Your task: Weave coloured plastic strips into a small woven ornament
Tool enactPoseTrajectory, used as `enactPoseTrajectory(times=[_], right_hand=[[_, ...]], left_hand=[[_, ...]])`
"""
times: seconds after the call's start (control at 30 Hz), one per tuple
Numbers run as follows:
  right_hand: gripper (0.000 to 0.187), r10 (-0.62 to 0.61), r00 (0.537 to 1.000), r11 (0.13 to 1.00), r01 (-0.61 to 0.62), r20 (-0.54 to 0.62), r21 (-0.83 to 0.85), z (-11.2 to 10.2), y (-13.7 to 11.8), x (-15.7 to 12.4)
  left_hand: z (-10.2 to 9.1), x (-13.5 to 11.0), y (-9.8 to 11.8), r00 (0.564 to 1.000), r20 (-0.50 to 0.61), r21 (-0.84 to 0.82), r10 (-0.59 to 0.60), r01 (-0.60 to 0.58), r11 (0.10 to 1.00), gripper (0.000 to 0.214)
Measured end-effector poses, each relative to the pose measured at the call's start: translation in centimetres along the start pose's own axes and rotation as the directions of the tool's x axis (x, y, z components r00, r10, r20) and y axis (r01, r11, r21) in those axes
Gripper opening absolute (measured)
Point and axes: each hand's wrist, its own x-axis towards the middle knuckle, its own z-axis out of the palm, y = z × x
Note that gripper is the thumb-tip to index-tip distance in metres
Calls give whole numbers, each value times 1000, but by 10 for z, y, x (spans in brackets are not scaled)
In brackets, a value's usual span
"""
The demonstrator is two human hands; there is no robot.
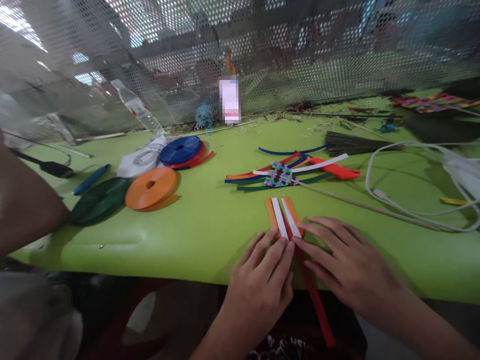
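Observation:
Several flat plastic strips point(282, 214), orange, white and red, lie side by side at the near edge of the green table point(210, 225). My left hand point(262, 280) rests with fingers stretched flat on their near ends. My right hand point(345, 265) lies flat beside it, fingertips pressing the same strips. A red strip point(315, 300) runs from under my hands past the table edge toward me. A small woven piece point(280, 175) with loose coloured strips sticking out sits further back in the middle.
Rolls of strip lie at left: orange point(151, 187), dark green point(99, 200), blue over red point(181, 150). A plastic bottle point(137, 107) leans on the perforated screen. White cable point(412, 205) loops at right by a dark stick bundle point(352, 144). Another person's arm point(22, 200) enters at left.

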Motion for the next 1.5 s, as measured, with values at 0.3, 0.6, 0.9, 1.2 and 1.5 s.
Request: enactPoseTrajectory(times=[0.3,0.6,0.9,1.2,1.5], right_hand=[[23,75,997,997,-74,-17,16,4,-7,1],[39,28,999,999,-29,30,42,5,-4,-3],[31,-6,997,1000,5,75,6,-4,5,3],[38,21,998,998,-24,66,51,-1,7,-2],[36,61,997,998,-62,44,12,1,-4,-3]], left_hand=[[-8,7,-5,997,22,-103,-72,74,992,28],[-1,21,-1,988,-38,-76,-148,145,987,11],[2,23,2,983,-79,-44,-165,162,986,17],[9,20,6,968,-109,-86,-227,218,972,12],[14,20,12,953,-150,-73,-263,255,964,14]])
